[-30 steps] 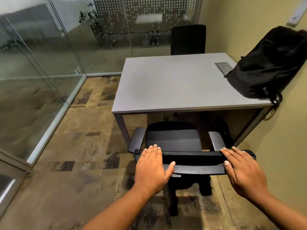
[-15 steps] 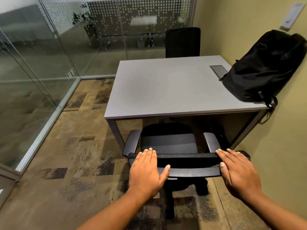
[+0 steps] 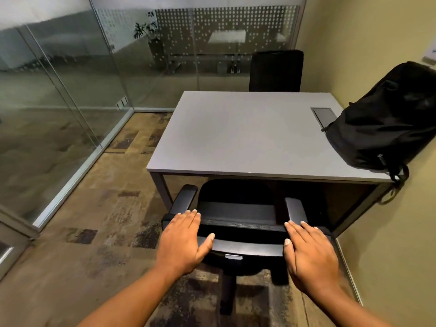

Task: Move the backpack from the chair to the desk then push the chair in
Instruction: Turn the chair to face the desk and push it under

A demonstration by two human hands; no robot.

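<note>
Left hand: the left hand (image 3: 182,241) lies flat, fingers together and stretched out, on the left end of the chair's backrest top; the thumb is spread and pressed against the rear bar of the backrest. It grips nothing; the palm only bears on the chair.
Right hand: the right hand (image 3: 311,253) lies the same way on the right end of the backrest top, fingers straight, thumb against the rear bar; open, closed on nothing.
Chair: the black office chair (image 3: 238,208) stands at the near edge of the bench, its seat front under the benchtop, both armrests and the backrest out on the near side.
Backpack: the black backpack (image 3: 387,121) sits on the bench at the right edge, close to the near right corner, leaning against the yellow wall (image 3: 396,232); one strap hangs over the bench's edge.
Bench: the grey bench (image 3: 236,135) has a small grey hatch (image 3: 324,114) in its top by the right edge, just beside the backpack.
Far side: a second black chair (image 3: 276,70) stands behind the far edge.
Left of the room: glass partition (image 3: 70,90) and patterned carpet (image 3: 94,232).
</note>
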